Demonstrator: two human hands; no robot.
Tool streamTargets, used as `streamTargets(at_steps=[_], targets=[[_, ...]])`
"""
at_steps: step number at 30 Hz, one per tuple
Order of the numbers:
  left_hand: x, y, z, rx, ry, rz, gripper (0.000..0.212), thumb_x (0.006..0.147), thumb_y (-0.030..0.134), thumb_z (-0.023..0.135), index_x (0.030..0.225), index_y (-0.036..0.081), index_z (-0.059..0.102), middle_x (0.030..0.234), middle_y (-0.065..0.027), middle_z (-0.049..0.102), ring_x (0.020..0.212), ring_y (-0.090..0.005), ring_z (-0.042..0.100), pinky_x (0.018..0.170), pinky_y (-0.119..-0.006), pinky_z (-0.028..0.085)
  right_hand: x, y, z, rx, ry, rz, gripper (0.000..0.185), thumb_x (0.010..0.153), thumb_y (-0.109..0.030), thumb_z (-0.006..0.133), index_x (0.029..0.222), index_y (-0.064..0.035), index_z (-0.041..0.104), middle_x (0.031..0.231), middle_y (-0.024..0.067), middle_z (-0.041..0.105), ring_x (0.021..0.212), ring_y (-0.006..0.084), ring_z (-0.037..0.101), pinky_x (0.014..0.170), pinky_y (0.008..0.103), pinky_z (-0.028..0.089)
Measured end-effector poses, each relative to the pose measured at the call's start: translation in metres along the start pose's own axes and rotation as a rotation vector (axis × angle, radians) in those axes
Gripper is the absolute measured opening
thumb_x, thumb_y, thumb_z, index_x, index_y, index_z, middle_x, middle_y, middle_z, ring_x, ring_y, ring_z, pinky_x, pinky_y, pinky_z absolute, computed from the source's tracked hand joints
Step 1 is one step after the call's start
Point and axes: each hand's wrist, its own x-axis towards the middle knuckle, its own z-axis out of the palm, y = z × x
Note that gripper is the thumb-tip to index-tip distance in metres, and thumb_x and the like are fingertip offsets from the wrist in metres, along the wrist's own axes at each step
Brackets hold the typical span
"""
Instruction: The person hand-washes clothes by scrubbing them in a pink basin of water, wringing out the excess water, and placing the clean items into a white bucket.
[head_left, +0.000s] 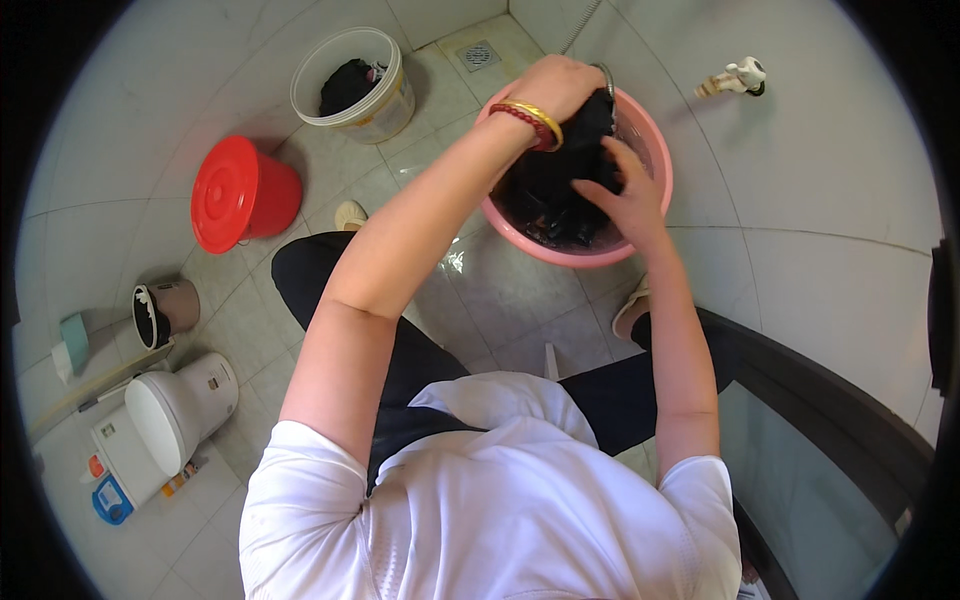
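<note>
A pink plastic basin (657, 142) holds water and black clothing. My left hand (561, 88), wearing a gold bangle and a red bead bracelet, grips a black garment (589, 124) by its upper part, above the basin. Over the right side of the basin, my right hand (630, 199) has its thumb and fingers spread close to the cloth. Whether its fingertips touch the garment I cannot tell. A metal shower hose (609, 78) curves down next to my left hand and partly behind it.
A white bucket (375, 116) with dark clothes and a red lidded bucket (274, 191) stand left on the tiled floor. Farther left are a trash bin (178, 306) and a toilet (161, 420). A wall tap (739, 77) juts out at right; a dark-framed glass panel (795, 450) is lower right.
</note>
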Motion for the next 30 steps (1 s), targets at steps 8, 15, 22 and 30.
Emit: streamTargets(at_steps=[8,15,22,30], targets=[[-0.001,0.007,0.007,-0.43,-0.052,-0.166,0.022,0.085,0.023,0.056,0.087,0.002,0.061,0.077,-0.0036,0.064,0.074,-0.0124,0.061,0.067,-0.025,0.047,0.016,0.062,0.009,0.581,0.265,0.5,0.037,0.083,-0.021,0.061,0.114,-0.0013,0.054,0.094,0.0045,0.061,0.079,0.0163,0.059,0.068,0.0241,0.048],[-0.093,-0.092,0.07,0.349,-0.568,-0.15,0.055,0.069,0.034,0.071,0.112,0.006,0.053,0.105,-0.0169,0.058,0.097,-0.0331,0.056,0.085,-0.039,0.045,-0.006,0.114,0.014,-0.43,0.34,0.178,0.07,0.072,-0.027,0.069,0.128,0.0006,0.039,0.126,0.021,0.04,0.111,0.0363,0.045,0.091,0.042,0.041],[-0.096,-0.107,0.115,0.681,-0.81,-0.345,0.094,0.056,0.042,0.077,0.133,0.01,0.035,0.132,-0.0191,0.039,0.122,-0.0357,0.039,0.1,-0.044,0.034,-0.023,0.107,0.033,-0.677,-0.378,0.216,0.087,0.06,-0.03,0.076,0.134,-0.0156,0.033,0.134,0.0161,0.034,0.116,0.0416,0.04,0.095,0.0428,0.038],[-0.087,-0.122,0.127,0.668,-0.954,-0.387,0.054,0.067,0.024,0.067,0.117,0.009,0.054,0.116,-0.0161,0.056,0.108,-0.0312,0.054,0.094,-0.039,0.042,-0.002,0.152,0.049,-0.787,-0.459,0.275,0.058,0.071,-0.023,0.066,0.126,-0.0168,0.048,0.122,0.0149,0.051,0.106,0.0306,0.053,0.088,0.0384,0.044]])
